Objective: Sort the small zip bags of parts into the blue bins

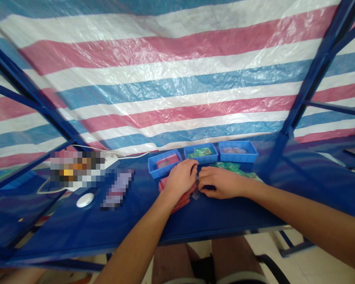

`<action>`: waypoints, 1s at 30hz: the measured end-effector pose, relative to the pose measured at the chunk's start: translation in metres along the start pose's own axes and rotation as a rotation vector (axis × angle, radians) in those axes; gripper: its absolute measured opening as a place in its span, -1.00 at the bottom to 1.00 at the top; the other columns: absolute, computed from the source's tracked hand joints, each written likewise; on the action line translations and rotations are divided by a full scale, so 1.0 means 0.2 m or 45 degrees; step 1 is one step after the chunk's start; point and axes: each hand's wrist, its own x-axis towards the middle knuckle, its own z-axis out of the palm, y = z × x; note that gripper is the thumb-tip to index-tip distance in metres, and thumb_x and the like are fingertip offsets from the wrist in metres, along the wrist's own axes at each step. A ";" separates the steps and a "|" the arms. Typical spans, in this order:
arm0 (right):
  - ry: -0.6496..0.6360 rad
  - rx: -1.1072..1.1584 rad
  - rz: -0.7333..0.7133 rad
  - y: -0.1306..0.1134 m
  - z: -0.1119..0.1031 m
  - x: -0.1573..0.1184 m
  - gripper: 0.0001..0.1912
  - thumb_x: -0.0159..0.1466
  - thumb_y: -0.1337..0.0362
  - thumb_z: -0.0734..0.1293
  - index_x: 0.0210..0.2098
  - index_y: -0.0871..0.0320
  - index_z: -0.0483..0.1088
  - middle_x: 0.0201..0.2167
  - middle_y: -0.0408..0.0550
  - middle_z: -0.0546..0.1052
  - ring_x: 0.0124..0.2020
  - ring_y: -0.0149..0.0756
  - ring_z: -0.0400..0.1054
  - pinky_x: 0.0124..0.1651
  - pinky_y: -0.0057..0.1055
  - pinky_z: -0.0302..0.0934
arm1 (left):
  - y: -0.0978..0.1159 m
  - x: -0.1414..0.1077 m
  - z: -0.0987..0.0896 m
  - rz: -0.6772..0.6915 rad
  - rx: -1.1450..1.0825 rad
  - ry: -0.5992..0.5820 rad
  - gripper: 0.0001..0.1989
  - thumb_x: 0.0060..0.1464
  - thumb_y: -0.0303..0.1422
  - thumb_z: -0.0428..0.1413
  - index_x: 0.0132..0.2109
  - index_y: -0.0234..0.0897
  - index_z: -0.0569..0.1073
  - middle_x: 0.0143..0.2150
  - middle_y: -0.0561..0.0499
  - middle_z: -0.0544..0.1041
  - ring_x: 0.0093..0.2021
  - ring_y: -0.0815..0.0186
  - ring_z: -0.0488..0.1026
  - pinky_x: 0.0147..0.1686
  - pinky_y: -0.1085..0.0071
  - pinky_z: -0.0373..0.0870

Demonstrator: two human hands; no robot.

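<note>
My left hand (182,176) is closed with curled fingers, over a spread of red flat packets (180,203) on the blue table. Facing it is my right hand (220,181), also closed, its fingertips drawn together. A bit of clear plastic (196,193) shows between the two hands; whatever the fingertips pinch is too small to make out. Behind my right wrist lie green packets (229,167). Just beyond the hands stand three blue bins: a left bin (162,171) with red packets, a middle bin (202,159) with green ones, and a right bin (239,157) with pale ones.
On the left of the blue table (225,217) are a white round object (85,200), a blurred-out flat object (117,190) and a white cable (51,192). Blue metal frame posts (306,83) stand on both sides, before a striped plastic sheet (177,79).
</note>
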 end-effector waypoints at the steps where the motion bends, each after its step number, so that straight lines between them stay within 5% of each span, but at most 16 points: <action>1: -0.012 -0.042 -0.016 0.00 0.00 0.00 -0.86 0.33 0.42 0.37 -0.23 0.09 0.57 -0.27 -0.03 0.61 -0.12 -0.14 0.42 0.15 -0.16 0.30 | 0.00 0.00 0.00 -0.001 -0.003 0.001 -0.73 0.36 -0.38 0.02 0.06 -0.17 0.58 0.04 -0.07 0.66 0.06 0.17 0.60 0.18 0.23 0.48; 8: -0.006 -0.017 -0.029 -0.03 0.01 0.01 -0.91 0.37 0.26 0.41 -0.16 0.08 0.58 -0.25 -0.03 0.60 -0.07 -0.11 0.42 0.19 -0.15 0.30 | 0.01 0.00 -0.01 0.002 0.004 -0.001 -0.73 0.36 -0.38 0.02 0.05 -0.17 0.58 0.04 -0.08 0.66 0.04 0.17 0.60 0.17 0.24 0.49; 15: 0.028 0.108 -0.002 -0.03 0.01 0.00 -0.64 0.33 0.03 0.49 0.01 0.09 0.59 -0.07 0.05 0.57 0.05 -0.08 0.44 0.26 -0.12 0.30 | 0.00 0.00 0.00 -0.011 0.007 0.010 -0.71 0.37 -0.39 -0.01 0.06 -0.18 0.58 0.05 -0.08 0.65 0.06 0.16 0.60 0.15 0.23 0.49; 21: 0.023 0.076 0.009 -0.04 -0.01 0.00 -0.77 0.31 0.08 0.51 -0.16 0.09 0.60 -0.15 0.01 0.54 -0.01 -0.12 0.43 0.22 -0.17 0.29 | 0.02 0.00 -0.01 -0.023 0.007 -0.012 -0.72 0.36 -0.39 0.00 0.03 -0.17 0.59 0.03 -0.08 0.66 0.03 0.16 0.60 0.13 0.25 0.49; 30: -0.046 -0.032 0.079 0.05 -0.09 -0.05 -0.61 0.31 -0.04 0.51 -0.46 0.10 0.52 -0.24 -0.05 0.56 -0.15 -0.17 0.41 0.08 -0.19 0.25 | 0.01 0.00 -0.01 0.001 0.037 0.005 -0.73 0.35 -0.39 0.02 0.04 -0.15 0.58 0.04 -0.06 0.66 0.05 0.12 0.60 0.14 0.21 0.48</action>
